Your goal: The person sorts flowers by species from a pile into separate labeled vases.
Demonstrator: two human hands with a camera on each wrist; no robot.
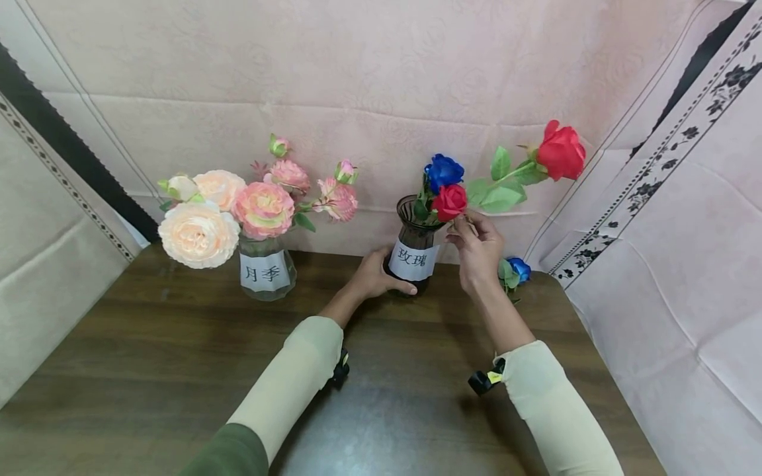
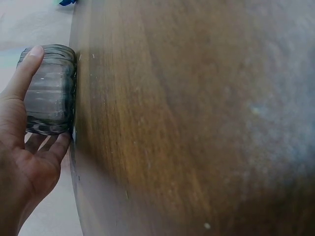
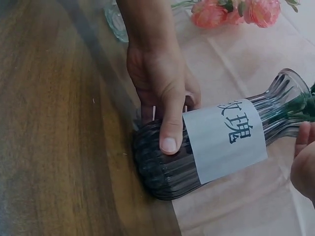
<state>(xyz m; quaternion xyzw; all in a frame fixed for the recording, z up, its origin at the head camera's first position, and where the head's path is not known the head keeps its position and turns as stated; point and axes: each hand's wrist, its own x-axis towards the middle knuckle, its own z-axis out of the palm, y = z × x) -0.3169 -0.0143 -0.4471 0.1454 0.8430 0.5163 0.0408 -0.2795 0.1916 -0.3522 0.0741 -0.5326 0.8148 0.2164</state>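
A dark ribbed glass vase with a white paper label stands near the table's back edge. My left hand grips it low, thumb across the front; the left wrist view shows the ribbed base between thumb and fingers. Inside the vase are a blue rose and a smaller red rose. At the right of the vase's rim my right hand pinches the stem of a large red rose, which leans out to the upper right with green leaves. The pinched stem is mostly hidden by fingers.
To the left, a clear glass vase with its own label holds cream flowers and pink flowers. Another blue rose lies by the table's back right corner. Pale cloth hangs behind the wooden table.
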